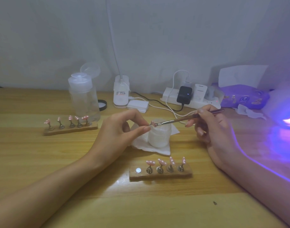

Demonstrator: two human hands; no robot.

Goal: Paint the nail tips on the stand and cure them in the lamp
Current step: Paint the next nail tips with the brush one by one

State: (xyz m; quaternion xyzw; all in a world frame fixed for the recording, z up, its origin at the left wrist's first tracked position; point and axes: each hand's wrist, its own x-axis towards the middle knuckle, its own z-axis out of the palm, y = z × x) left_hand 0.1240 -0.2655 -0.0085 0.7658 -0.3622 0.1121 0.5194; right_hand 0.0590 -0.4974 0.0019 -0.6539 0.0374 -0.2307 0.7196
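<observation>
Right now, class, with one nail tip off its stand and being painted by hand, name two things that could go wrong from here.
1. The left hand only pinches the nail tip in its fingers, just over the white jar; a slip could drop or smear it.
2. The lamp glows close by, so paint on the brush in the right hand might begin hardening.

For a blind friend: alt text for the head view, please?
The left hand pinches a pink nail tip over a white jar while the right hand paints it with a thin brush. Two wooden stands of pink tips sit on the desk; a lamp glows purple at right.
</observation>
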